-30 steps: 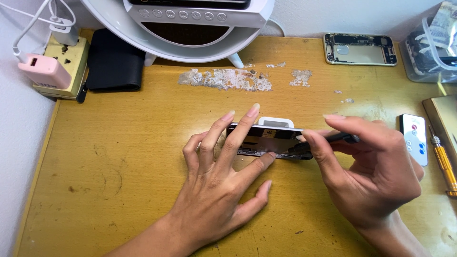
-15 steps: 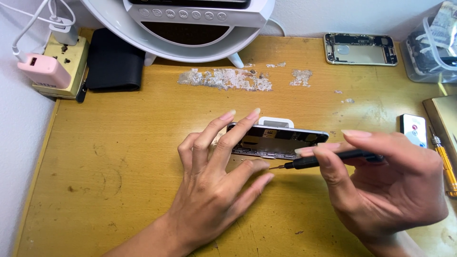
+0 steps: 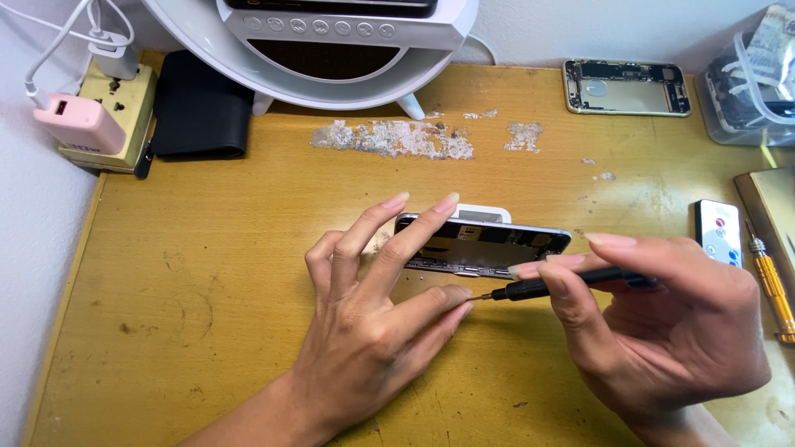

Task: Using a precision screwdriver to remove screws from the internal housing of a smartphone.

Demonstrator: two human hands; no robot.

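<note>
From where I watched, the left hand (image 3: 373,331) lay nearest the camera, palm down on the worn yellow wooden tabletop (image 3: 207,314), its fingers spread and unclenched, with the index and middle fingertips pressing on the near-left edge of the opened dark phone housing with a silver metal frame (image 3: 484,244). The right hand (image 3: 662,331) was closed around a slim black-handled precision screwdriver (image 3: 571,284), pinched between thumb and forefingers, and held it nearly level with its fine tip pointing left, right beside the left thumb at the housing's near edge. Whether the tip touched the housing I could not tell. The housing sat at the middle of the table, tilted up on a small white block (image 3: 484,213) just behind it. Further right lay a small white remote-like card with coloured buttons (image 3: 719,232) and a yellow-handled screwdriver (image 3: 772,285). Beyond the housing, a patch of scraped, flaking white residue (image 3: 393,138) marked the wood. At the far edge stood a white round-based stand (image 3: 339,41), a black leather wallet (image 3: 201,116) to its left, a pink charger block (image 3: 80,122) on a yellowed power strip (image 3: 124,103), and, far right, a bare gold-edged phone back shell (image 3: 625,87) beside a clear plastic container (image 3: 749,83).
</note>
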